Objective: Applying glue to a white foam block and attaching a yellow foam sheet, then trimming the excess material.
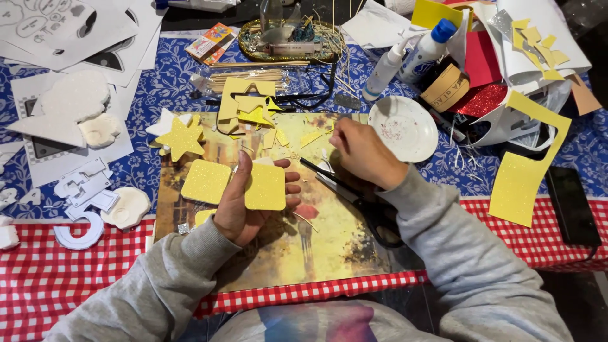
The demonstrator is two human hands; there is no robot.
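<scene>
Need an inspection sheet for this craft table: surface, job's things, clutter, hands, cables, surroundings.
Surface: picture board on blue floral and red checked cloths.
Job's things: yellow glitter foam square in left hand; second square beside it; scissors on the board.
Clutter: yellow star, white plate, glue bottles, paper scraps.
Hands: left grips the square; right hand closed, contents hidden.
Cables: nothing seen.
Surroundings: dark phone at the right edge.
</scene>
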